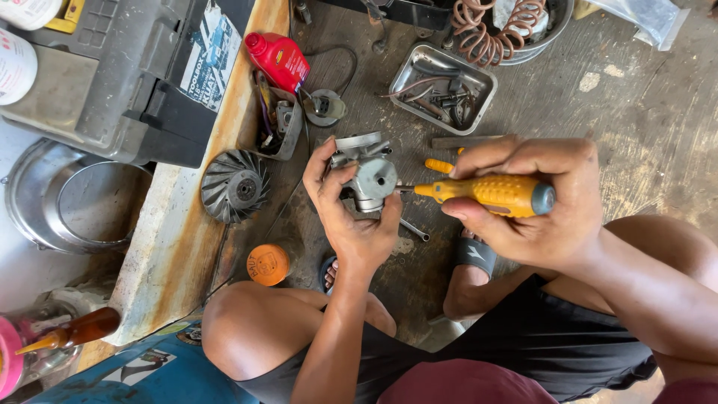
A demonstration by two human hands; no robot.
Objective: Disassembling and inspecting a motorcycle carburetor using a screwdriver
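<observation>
My left hand [350,213] grips a small grey metal carburettor [368,173], held up in front of me over the floor. My right hand [532,203] is wrapped around the yellow handle of a screwdriver [490,193]. The screwdriver's thin shaft points left and its tip meets the side of the carburettor. A second yellow-handled tool [440,165] lies on the floor just behind the screwdriver. My knees and sandalled feet show below the hands.
A metal tray of small parts [443,88] sits on the floor behind. A black finned fan wheel [235,185], an orange lid [268,264], a red oil bottle [278,60], a grey toolbox [112,71] and a coiled hose [490,26] lie around.
</observation>
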